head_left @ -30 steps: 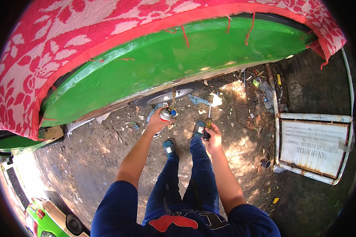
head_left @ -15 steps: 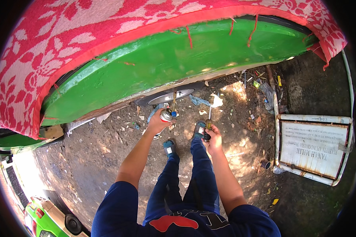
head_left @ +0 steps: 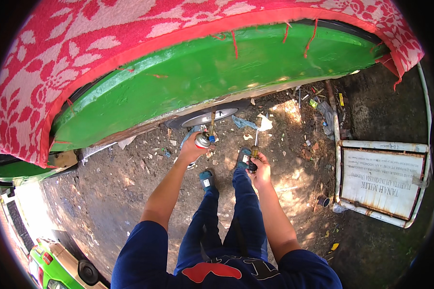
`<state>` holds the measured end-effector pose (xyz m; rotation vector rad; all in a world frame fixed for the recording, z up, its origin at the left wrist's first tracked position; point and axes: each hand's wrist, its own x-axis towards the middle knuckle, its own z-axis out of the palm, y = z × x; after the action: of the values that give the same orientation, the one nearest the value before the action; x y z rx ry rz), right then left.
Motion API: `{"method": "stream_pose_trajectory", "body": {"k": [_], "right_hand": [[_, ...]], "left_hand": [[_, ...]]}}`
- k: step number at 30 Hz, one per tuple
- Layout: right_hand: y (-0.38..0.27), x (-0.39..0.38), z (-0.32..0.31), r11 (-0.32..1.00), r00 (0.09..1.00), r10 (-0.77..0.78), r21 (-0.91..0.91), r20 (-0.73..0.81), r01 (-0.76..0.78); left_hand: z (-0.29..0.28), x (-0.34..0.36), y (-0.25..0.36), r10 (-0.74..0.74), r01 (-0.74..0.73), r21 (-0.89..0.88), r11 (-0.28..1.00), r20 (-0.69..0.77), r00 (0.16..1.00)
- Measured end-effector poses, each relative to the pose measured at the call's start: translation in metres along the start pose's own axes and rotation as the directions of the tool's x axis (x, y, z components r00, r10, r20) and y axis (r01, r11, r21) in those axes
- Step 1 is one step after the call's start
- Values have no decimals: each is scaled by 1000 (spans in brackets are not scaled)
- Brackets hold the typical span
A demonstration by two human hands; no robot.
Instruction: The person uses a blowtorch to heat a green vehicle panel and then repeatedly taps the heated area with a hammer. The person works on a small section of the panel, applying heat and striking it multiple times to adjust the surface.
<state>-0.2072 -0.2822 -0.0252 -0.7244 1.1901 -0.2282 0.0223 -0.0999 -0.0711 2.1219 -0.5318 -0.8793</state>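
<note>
My left hand point(head_left: 193, 149) is closed round a spray can point(head_left: 202, 140) with a silver top and a small blue part. A narrow brownish piece point(head_left: 212, 124) rises behind the can; I cannot tell whether the hand holds it too. Further right, my right hand point(head_left: 259, 169) grips a screwdriver point(head_left: 254, 151) by its yellow and black handle, its metal shaft pointing away from me. Both hands are below a green painted body panel point(head_left: 212, 62) with a wheel point(head_left: 197, 120) under its lower edge.
A red floral cloth point(head_left: 82, 33) drapes over the panel. A rusty white metal sign point(head_left: 378, 183) lies at right. Scraps litter the dirt ground point(head_left: 106, 207) near my sandalled feet point(head_left: 206, 180). Another green vehicle point(head_left: 41, 262) sits at lower left.
The panel and cloth sit very slightly lower and further right in the picture. Both hands and what they hold stay almost exactly as before.
</note>
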Motion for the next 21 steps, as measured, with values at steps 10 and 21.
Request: {"method": "stream_pose_trajectory", "body": {"k": [10,21], "right_hand": [[5,0,-2,999,1000,15,28,8,-15],[5,0,-3,999,999,41,-1,-2,-41]], "left_hand": [[-1,-2,2,-2,2,-5,1000,-2,1000],[-5,-11,10,7,-8,-30,1000,-27,1000]]}}
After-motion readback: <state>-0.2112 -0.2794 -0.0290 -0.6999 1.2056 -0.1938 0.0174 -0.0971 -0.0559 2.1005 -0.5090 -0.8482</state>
